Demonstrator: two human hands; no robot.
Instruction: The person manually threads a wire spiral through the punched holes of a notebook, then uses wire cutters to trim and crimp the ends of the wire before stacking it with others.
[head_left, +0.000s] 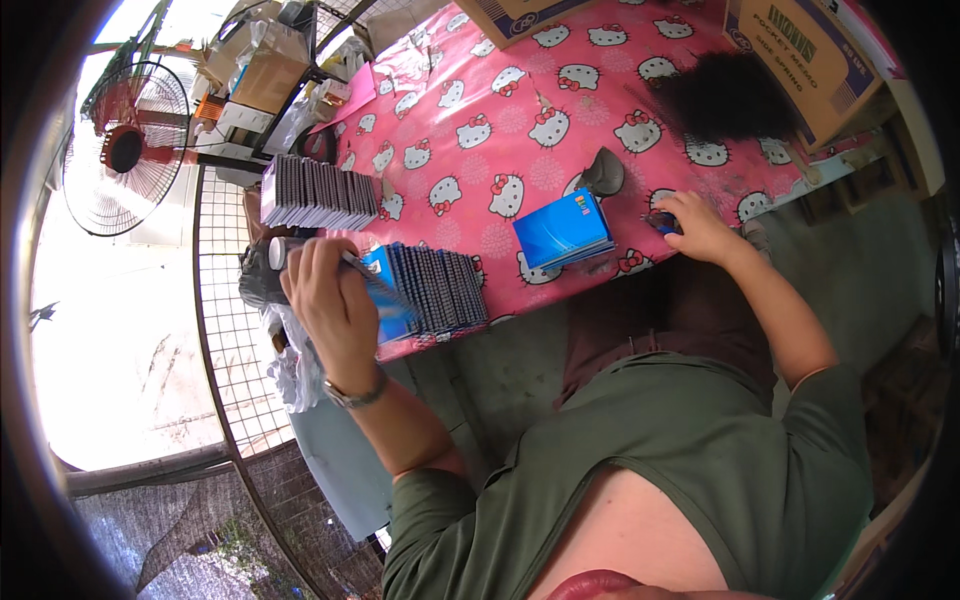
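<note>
The step in hand looks to be moving or sorting notebooks one at a time. The left hand has its fingers bent together, seemingly pinching a slim blue notebook with a dark coil edge — blurred, at the left end of a tight row of dark spiral-bound notebooks standing on the desk. The right hand curves over a small dark-blue object at the desk's near edge; whether it grips that, I cannot tell. The next move seems to call for keeping the pinched notebook clear of its neighbours' coils.

The desk wears a glossy pink sheet printed with white cat heads. Between the hands lies a low, rectangular pile of smooth blue-covered notebooks, just beside a dull grey, rounded object. Farther off stand a second ribbed row of grey-edged notebooks — and, opposite, a fuzzy black heap near a stiff brown cardboard box.
</note>
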